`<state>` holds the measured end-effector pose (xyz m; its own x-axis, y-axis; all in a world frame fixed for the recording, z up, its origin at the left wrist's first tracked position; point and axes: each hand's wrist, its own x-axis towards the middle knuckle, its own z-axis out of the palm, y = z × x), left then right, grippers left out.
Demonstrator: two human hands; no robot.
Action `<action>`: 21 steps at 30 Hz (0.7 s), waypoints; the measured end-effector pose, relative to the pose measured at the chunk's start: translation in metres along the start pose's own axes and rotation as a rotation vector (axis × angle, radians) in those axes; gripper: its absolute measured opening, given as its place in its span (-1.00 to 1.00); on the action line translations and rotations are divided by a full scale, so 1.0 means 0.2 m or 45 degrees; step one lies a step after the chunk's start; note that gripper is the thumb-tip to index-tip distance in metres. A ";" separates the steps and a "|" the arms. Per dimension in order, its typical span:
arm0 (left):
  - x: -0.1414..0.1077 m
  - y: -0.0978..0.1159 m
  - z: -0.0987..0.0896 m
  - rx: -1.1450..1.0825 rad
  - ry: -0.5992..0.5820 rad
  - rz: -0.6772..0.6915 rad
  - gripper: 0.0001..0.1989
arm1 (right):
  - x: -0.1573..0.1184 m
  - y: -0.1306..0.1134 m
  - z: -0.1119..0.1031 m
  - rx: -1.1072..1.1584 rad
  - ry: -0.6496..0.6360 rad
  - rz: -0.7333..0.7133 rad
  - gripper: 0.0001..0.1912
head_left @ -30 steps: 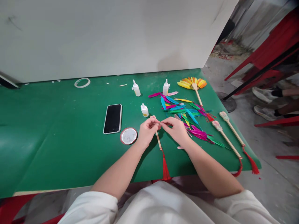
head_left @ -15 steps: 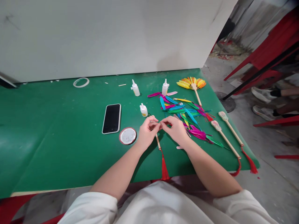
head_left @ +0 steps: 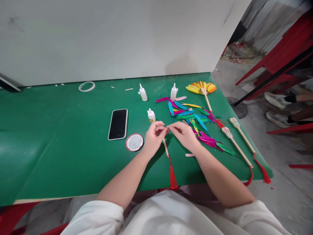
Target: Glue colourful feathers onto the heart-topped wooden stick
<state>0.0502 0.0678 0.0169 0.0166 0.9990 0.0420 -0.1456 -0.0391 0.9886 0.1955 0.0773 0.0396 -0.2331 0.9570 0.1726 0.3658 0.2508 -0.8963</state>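
Observation:
My left hand [head_left: 155,137] and my right hand [head_left: 183,134] meet at their fingertips, both pinched on something too small to make out. Under them lies a wooden fan handle [head_left: 166,148], its upper end hidden by my left hand, with a red tassel [head_left: 172,176] hanging from its lower end. A small white glue bottle [head_left: 151,115] stands just beyond my left hand. Colourful feathers [head_left: 207,140] are spread beyond and to the right of my right hand. A pale flat stick [head_left: 190,155] lies beside my right wrist.
On the green table [head_left: 73,140] are a phone [head_left: 117,124], a round lid [head_left: 134,142], a tape ring [head_left: 86,86], two more glue bottles [head_left: 142,93], a yellow-orange feather fan [head_left: 205,89] and two tasselled handles [head_left: 238,150]. A white panel [head_left: 110,39] rises behind. Another person's shoes [head_left: 276,99] show at right.
The view has shifted slightly, and my right fingers have drawn a little apart from my left ones, exposing more of the pale flat stick.

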 end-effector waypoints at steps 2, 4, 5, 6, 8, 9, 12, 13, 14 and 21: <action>0.00 -0.01 0.00 0.061 -0.023 0.042 -0.75 | 0.00 0.00 0.00 0.000 0.012 0.017 -0.85; -0.01 -0.02 0.00 0.139 -0.051 0.082 -0.77 | 0.00 0.00 0.00 -0.037 0.035 0.023 -0.87; -0.01 -0.02 -0.01 0.175 -0.063 0.097 -0.77 | 0.00 0.00 0.00 -0.053 0.043 0.024 -0.88; -0.01 -0.02 -0.01 0.203 -0.072 0.109 -0.77 | 0.00 0.00 0.00 -0.067 0.046 0.027 -0.88; -0.02 -0.02 -0.01 0.231 -0.091 0.123 -0.78 | 0.00 0.00 0.00 -0.097 0.050 0.037 -0.88; -0.02 -0.02 -0.01 0.236 -0.097 0.127 -0.79 | 0.00 0.00 0.00 -0.112 0.053 0.040 -0.88; -0.01 -0.01 -0.01 0.216 -0.067 0.116 -0.81 | 0.01 0.01 0.01 -0.129 0.075 0.040 -0.88; -0.01 -0.01 -0.01 0.201 -0.044 0.105 -0.81 | 0.01 0.01 0.01 -0.118 0.083 0.039 -0.89; -0.01 -0.01 -0.01 0.185 -0.024 0.091 -0.81 | 0.01 0.01 0.01 -0.108 0.094 0.039 -0.89; -0.01 -0.01 -0.01 0.229 -0.045 0.095 -0.80 | 0.01 0.00 0.00 0.047 0.089 0.094 -0.87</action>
<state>0.0493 0.0657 0.0151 0.0473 0.9919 0.1180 0.0317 -0.1195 0.9923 0.1955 0.0790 0.0391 -0.1430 0.9809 0.1321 0.3463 0.1746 -0.9217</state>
